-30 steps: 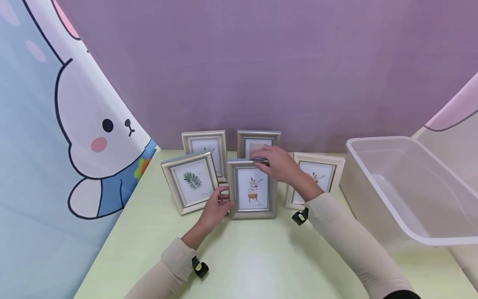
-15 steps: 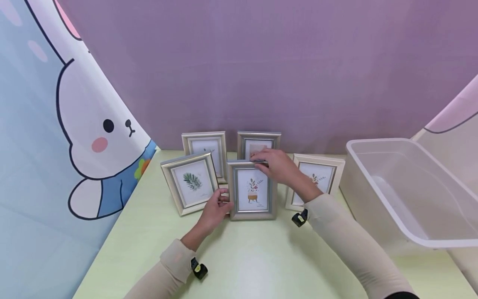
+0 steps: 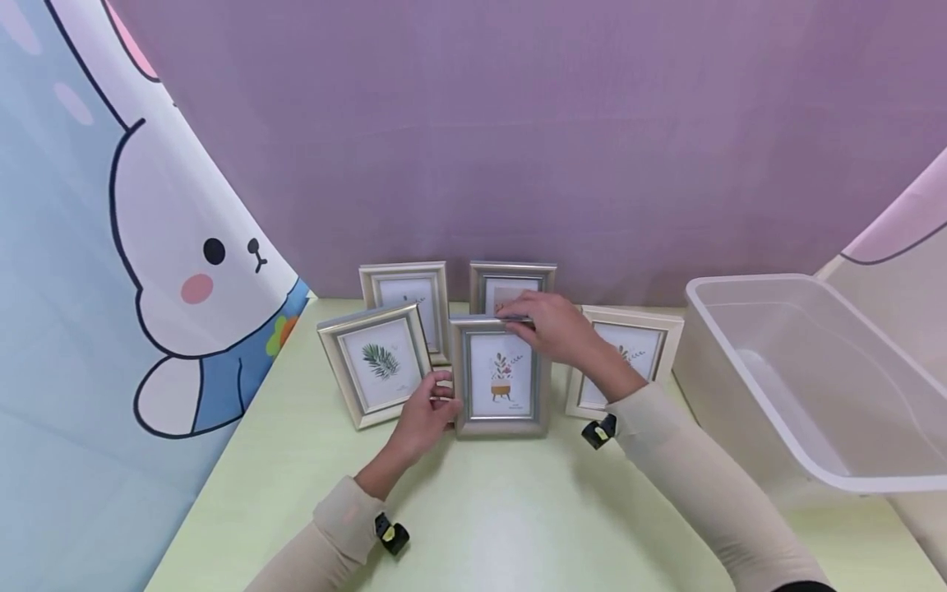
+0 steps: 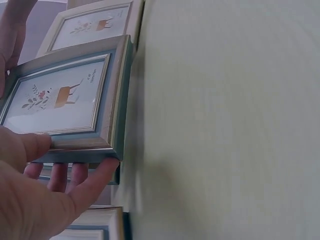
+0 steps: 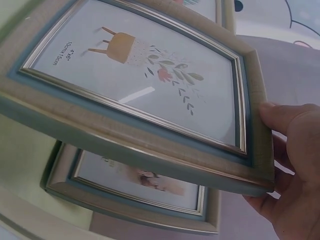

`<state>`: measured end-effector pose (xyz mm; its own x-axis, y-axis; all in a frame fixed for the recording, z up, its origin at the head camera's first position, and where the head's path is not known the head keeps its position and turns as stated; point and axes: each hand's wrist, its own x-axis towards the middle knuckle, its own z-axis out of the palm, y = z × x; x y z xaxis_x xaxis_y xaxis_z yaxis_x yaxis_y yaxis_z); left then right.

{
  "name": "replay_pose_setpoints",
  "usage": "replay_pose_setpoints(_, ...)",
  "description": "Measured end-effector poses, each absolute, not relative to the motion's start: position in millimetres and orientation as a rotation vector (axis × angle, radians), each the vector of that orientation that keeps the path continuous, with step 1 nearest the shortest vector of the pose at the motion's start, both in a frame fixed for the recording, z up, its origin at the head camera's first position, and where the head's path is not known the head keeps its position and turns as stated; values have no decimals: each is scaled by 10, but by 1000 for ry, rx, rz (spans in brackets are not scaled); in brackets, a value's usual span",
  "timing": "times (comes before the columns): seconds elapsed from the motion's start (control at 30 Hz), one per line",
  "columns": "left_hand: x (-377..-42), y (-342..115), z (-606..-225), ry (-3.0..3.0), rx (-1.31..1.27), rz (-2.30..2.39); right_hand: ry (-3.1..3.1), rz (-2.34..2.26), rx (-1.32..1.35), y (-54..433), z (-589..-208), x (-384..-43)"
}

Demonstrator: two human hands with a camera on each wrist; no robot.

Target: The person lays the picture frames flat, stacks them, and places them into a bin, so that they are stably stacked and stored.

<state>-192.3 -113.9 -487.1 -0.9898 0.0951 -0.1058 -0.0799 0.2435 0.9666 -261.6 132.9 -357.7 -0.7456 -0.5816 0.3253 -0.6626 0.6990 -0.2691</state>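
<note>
In the head view, a silver-beige picture frame (image 3: 501,386) with a potted-plant print stands upright at the front middle. My right hand (image 3: 551,327) pinches its top edge, thumb in front and fingers behind, as the right wrist view shows. My left hand (image 3: 423,418) holds its left side low down; in the left wrist view the thumb (image 4: 35,145) lies on the frame's front and the fingers reach along its side. A picture frame with a green leaf print (image 3: 381,362) leans close beside the left hand. Another frame (image 3: 512,279) stands behind, partly covered by the held one and the right hand.
At the back left stands another picture frame (image 3: 405,288), overlapped by the leaf one. A cream picture frame (image 3: 669,337) is on the right, partly behind the right arm. A large whitish plastic bin (image 3: 747,395) sits at the table's right. A purple curtain (image 3: 518,148) hangs behind.
</note>
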Motion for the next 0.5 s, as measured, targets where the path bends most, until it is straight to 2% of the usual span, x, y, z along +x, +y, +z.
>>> replay_pose_setpoints(0.5,-1909,-1201,-4572,2711,260,1650,-2600,729,985,1554,-3460,-2452)
